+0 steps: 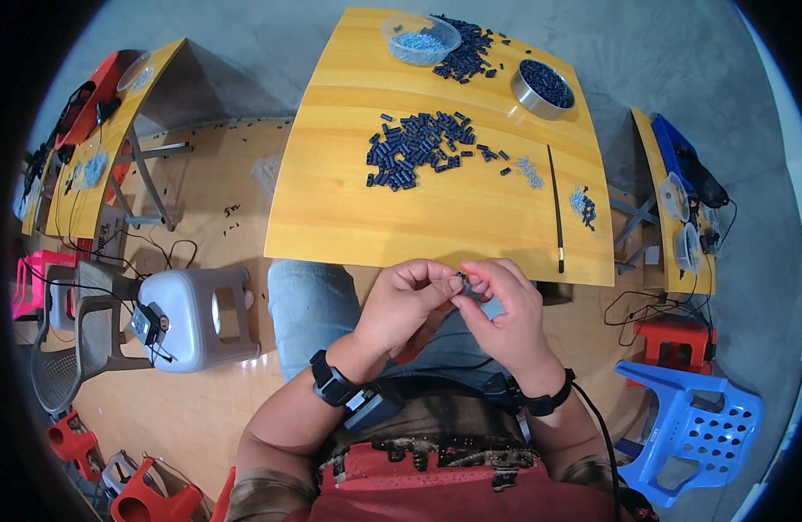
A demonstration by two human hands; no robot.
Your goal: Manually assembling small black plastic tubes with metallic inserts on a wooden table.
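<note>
I saw my left hand (409, 300) and right hand (503, 304) pinched together on one small black piece (461, 277) (barely visible); best kept steady above the table (331, 217).

A tiny dark part (462, 277) is pinched between the fingertips of the left hand (407, 300) and the right hand (503, 306), just off the near edge of the tabletop (348, 209), above the person's lap. It is too small to make out its shape. It matches in colour the small black cylindrical pieces (416, 148) lying in a loose heap at the middle of the tabletop, well apart from the hands.
</note>
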